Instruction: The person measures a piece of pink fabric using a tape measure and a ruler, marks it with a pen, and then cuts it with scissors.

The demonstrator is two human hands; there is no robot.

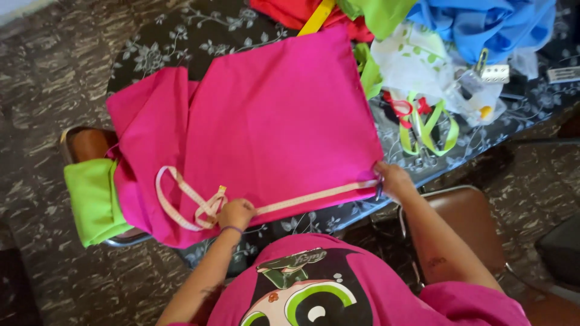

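A folded bright pink cloth lies flat on the table. A pale measuring tape is stretched along its near edge. My left hand pins the tape down near the cloth's near left part, with the loose rest of the tape looped to its left. My right hand presses the tape's other end at the cloth's near right corner and also holds a thin dark pen-like thing.
A green cloth hangs over a chair on the left. Red, green and blue fabrics pile at the table's far side, with plastic bags, scissors with green handles and a yellow ruler. A brown chair stands at the right.
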